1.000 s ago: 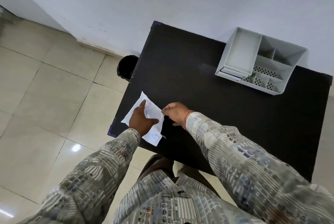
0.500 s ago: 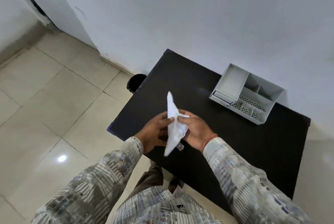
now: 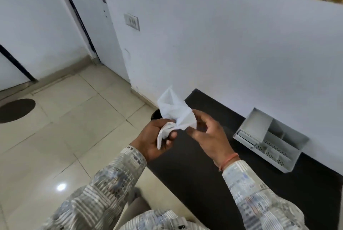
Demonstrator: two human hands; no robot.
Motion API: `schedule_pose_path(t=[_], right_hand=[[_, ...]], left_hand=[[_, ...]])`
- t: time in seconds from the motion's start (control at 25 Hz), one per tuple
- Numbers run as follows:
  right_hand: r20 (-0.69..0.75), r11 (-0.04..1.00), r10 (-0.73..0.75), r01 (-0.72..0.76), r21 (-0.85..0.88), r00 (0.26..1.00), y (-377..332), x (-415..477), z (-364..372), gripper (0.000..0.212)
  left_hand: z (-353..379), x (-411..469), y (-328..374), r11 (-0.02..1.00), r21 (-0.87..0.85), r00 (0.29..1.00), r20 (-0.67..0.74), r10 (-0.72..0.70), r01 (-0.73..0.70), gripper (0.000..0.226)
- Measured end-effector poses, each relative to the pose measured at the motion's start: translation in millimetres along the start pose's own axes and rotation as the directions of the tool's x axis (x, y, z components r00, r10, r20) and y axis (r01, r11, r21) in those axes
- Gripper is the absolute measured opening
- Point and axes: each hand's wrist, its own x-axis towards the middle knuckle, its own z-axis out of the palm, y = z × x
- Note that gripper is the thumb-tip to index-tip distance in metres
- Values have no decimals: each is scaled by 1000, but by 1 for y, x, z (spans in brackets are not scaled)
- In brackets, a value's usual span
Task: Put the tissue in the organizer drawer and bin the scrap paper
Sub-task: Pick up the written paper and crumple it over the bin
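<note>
A white scrap paper [image 3: 173, 113] is crumpled in the air above the left end of the black table [image 3: 213, 174]. My left hand [image 3: 155, 139] is closed around its lower part. My right hand [image 3: 208, 134] touches the paper's right side with fingers spread. The grey organizer [image 3: 269, 139] stands on the table against the wall at the right, its drawer at the front left shut. A sliver of the dark bin [image 3: 155, 115] shows on the floor behind the paper, mostly hidden. No tissue is visible.
White wall runs behind the table. Tiled floor [image 3: 74, 127] lies to the left, with a dark round mat [image 3: 16, 110] near a door. A light switch [image 3: 132, 21] is on the wall.
The paper was lifted off the table and has gone from a flat folded sheet to a crumpled wad in both hands. The view has tilted upward.
</note>
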Motion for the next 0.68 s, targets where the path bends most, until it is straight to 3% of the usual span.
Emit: schedule_pose_path(t=[0.08,0.2,0.36,0.48,0.6,0.68], right_hand=[[58,997,-77,77,-3,995,-17,10,31,53],[-55,988,-122,116,-99,991,-31,42,83,35],[-230,997,-48,32,-73,972,-56,100,152,23],[-295,995,-59,31,-99,954,-78,140,210,16],[-262,963,-122,50,-266,957,-91,169,261,14],[-213,973,-64,14,-230,975,-102,179,283,14]], left_hand=[[-15,-2,13,989,146,1000,1,1,-1,27],[-48,-1,37,970,243,997,-78,3,16,32],[-113,5,99,941,294,982,-37,186,-167,13],[-169,4,156,936,238,966,64,252,-260,29],[-209,14,198,886,377,953,-30,302,-269,25],[-227,32,221,876,409,945,-89,316,-254,17]])
